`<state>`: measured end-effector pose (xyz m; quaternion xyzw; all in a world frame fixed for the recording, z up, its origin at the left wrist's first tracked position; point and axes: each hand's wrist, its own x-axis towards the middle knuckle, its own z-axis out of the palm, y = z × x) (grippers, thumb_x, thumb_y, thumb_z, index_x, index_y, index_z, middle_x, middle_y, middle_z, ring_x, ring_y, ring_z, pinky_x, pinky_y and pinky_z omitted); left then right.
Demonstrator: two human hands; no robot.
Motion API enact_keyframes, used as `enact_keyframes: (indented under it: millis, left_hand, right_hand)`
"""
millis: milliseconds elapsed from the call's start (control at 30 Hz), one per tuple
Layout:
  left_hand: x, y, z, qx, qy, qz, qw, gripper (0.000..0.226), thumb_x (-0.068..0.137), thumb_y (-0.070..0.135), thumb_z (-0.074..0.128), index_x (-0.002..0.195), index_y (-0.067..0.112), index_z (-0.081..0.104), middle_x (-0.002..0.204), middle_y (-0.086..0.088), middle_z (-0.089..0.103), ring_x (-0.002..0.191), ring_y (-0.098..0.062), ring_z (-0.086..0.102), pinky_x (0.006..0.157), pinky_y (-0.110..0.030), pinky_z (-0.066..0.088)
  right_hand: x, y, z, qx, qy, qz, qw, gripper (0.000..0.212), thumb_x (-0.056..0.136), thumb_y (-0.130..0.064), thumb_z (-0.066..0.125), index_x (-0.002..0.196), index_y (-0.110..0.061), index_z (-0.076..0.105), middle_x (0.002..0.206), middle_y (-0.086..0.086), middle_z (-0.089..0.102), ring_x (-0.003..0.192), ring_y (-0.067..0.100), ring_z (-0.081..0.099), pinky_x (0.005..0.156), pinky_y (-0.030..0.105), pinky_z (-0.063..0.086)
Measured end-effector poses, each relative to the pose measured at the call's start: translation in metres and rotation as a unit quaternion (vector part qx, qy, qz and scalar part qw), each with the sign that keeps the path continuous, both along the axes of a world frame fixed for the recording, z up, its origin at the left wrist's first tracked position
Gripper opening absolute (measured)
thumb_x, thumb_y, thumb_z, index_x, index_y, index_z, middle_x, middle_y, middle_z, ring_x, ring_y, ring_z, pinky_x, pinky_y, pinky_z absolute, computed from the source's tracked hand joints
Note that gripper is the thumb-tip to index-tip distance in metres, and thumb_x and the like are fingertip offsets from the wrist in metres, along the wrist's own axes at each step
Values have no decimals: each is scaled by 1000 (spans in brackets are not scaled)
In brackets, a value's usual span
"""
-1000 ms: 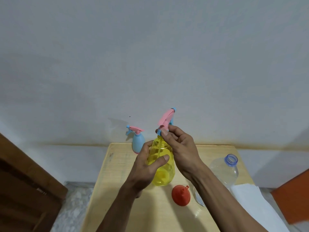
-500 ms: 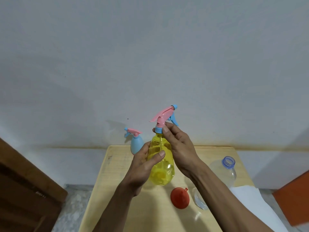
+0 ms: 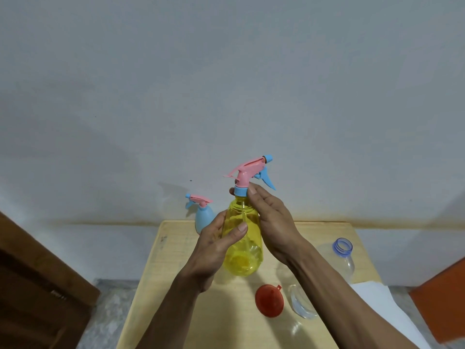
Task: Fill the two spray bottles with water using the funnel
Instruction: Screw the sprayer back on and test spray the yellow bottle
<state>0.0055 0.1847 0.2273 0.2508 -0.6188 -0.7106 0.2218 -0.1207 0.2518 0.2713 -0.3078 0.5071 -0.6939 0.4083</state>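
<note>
I hold a yellow see-through spray bottle (image 3: 242, 248) upright above the wooden table (image 3: 176, 285). My left hand (image 3: 216, 248) wraps its body from the left. My right hand (image 3: 271, 222) pinches the blue collar under its pink spray head (image 3: 247, 171), whose nozzle points right. A smaller light-blue spray bottle (image 3: 203, 216) with a pink head stands at the table's back edge, partly behind my left hand. A red funnel (image 3: 269, 301) lies on the table in front. A clear water bottle (image 3: 344, 258) with an open blue-rimmed neck lies at the right, partly behind my right arm.
White paper (image 3: 377, 306) hangs over the table's right front edge. A dark wooden piece (image 3: 37, 285) stands at the left and an orange object (image 3: 442, 298) at the right. A plain wall is close behind the table.
The spray head has turned on the yellow bottle, so its nozzle now points more to the right. Both hands keep their hold, and the bottle sits slightly higher in view.
</note>
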Motion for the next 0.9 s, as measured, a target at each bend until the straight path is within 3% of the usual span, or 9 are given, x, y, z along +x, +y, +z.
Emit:
enact_keyframes:
  millis: [200,367,500,633,767,900]
  left_hand:
    - [0,0,-1,8,4,-1,1000,60,78,54,74,132,33,59,128,2,68,123,-22,62,107,-56,46]
    - [2,-1,-2,6,6,-1,1000,51,82,44,73,130,30,61,125,0,70,120,-21,64,106,-54,47]
    - [3,-3,-2,3,2,2,1000,51,82,46,72,130,32,60,125,1,70,121,-22,63,106,-55,47]
    - [3,-3,-3,-1,-4,0,1000,51,83,45,71,131,34,60,126,3,69,121,-20,63,106,-54,48]
    - [4,-4,-4,1,-6,1,1000,52,81,47,71,131,35,59,126,4,69,121,-19,63,105,-53,48]
    - [5,-5,-4,-4,-6,3,1000,54,80,45,72,131,33,59,124,5,70,118,-17,65,102,-47,52]
  right_hand:
    - [0,-1,-3,-11,-2,-5,1000,22,99,-18,58,119,-19,67,104,-8,77,98,4,72,79,18,55]
    - [1,-4,-5,-3,7,-28,1000,35,91,-26,68,121,-8,66,101,6,69,93,19,63,81,29,54]
    - [1,-3,-5,-3,-20,-8,1000,35,87,-35,62,115,-17,72,109,1,74,98,12,69,86,27,56]
    - [0,-5,-7,-12,-19,-20,1000,46,85,-32,70,122,-5,65,117,21,70,101,18,64,94,40,52]
    - [-2,-4,-6,-23,-41,13,999,43,89,-31,63,123,-6,68,110,9,73,94,14,67,82,28,57]
    - [-6,-7,-8,-29,-10,-14,999,36,86,-24,71,113,-1,68,99,8,71,88,14,66,78,29,54]
